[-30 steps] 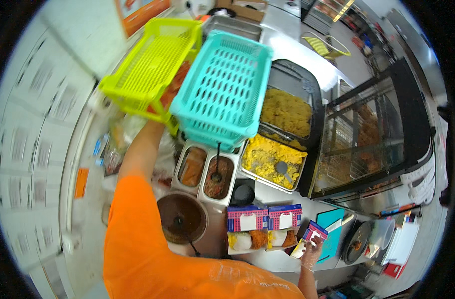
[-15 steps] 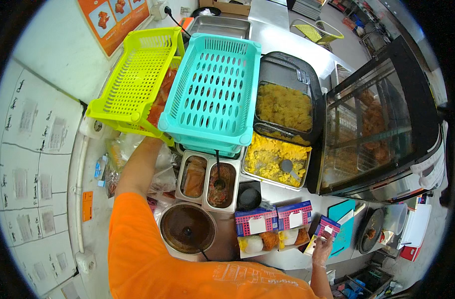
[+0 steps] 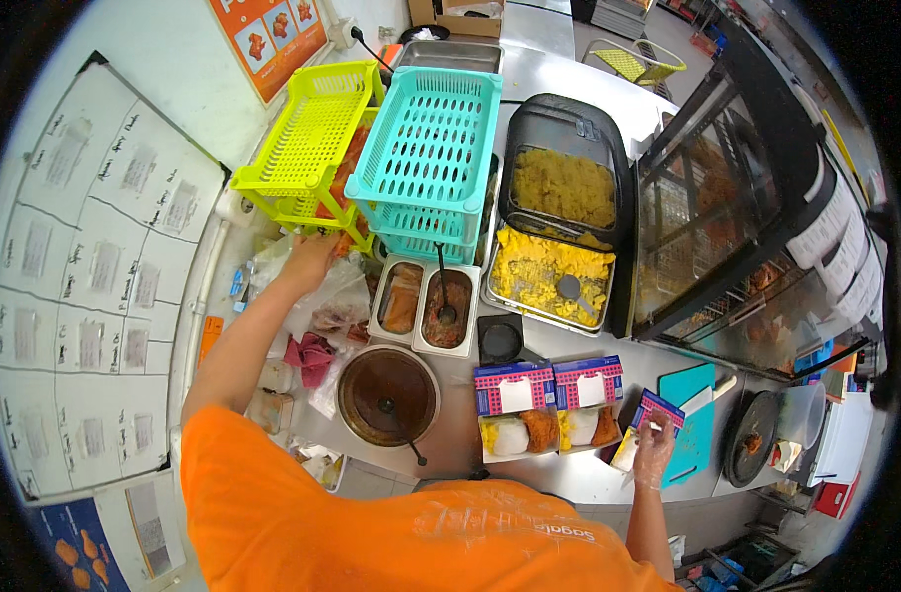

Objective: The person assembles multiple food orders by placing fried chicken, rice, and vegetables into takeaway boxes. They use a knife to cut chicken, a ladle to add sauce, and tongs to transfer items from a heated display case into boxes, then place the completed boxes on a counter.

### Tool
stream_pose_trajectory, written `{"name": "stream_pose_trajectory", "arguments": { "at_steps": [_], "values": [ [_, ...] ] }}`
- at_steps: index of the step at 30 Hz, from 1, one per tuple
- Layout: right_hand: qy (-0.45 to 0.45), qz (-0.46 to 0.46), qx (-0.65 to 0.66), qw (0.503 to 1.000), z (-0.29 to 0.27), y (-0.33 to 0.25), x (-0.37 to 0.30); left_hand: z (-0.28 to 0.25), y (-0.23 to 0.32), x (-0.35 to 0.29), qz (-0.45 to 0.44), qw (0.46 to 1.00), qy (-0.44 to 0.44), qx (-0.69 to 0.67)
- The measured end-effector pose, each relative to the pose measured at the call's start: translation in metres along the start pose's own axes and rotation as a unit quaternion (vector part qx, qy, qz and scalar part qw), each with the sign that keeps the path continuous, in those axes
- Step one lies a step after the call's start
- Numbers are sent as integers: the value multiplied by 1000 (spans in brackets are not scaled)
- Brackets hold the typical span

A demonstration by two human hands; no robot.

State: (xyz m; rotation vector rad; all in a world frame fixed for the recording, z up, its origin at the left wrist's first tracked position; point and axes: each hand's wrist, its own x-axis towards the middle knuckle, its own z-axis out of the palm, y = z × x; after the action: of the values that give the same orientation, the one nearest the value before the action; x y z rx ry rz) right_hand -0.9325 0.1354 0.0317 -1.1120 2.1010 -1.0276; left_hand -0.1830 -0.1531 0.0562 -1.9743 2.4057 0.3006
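My left hand (image 3: 317,257) is at the front opening of the lower tier of the yellow-green stacked baskets (image 3: 302,148). Its fingers are closed on a small orange packet (image 3: 348,240), partly hidden by the basket. More orange-red packets (image 3: 344,183) lie inside that tier. Far to the right, my right hand (image 3: 654,449), in a clear glove, has its fingers bent at the edge of a food box (image 3: 658,407) with a blue and pink lid. Left of it stand two open boxes (image 3: 515,434) holding white rice, fried chicken and yellow egg.
Turquoise baskets (image 3: 426,148) stand beside the yellow-green ones. Nearer are two steel sauce pans (image 3: 445,314) and a round brown pot (image 3: 387,395). A tray of scrambled egg (image 3: 539,271) adjoins a glass warmer (image 3: 727,217). A knife (image 3: 709,393) lies on a teal board (image 3: 685,449).
My left hand, hidden under the yellow-green basket before, has drawn back and now shows at its front edge with an orange packet. My right hand stays by the right-hand box. The view has shifted.
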Motion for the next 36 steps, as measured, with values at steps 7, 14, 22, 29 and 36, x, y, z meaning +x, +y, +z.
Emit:
{"name": "stream_pose_trajectory", "arguments": {
  "at_steps": [7,14,22,29,36],
  "values": [
    [-137,-19,217,966,68,-96,-17,-109,122,-88,-12,900,89,-426],
    [-568,56,430,699,77,-151,-72,-39,362,-202,0,737,-195,-647],
    [-250,127,156,947,-64,-1,-47,84,479,-245,-187,730,-154,-639],
    [-181,-335,-12,924,-61,48,-15,161,470,-225,-33,990,62,-125],
    [-283,-431,-354,780,2,54,-32,172,509,-263,-19,997,50,-53]
  ]
}}
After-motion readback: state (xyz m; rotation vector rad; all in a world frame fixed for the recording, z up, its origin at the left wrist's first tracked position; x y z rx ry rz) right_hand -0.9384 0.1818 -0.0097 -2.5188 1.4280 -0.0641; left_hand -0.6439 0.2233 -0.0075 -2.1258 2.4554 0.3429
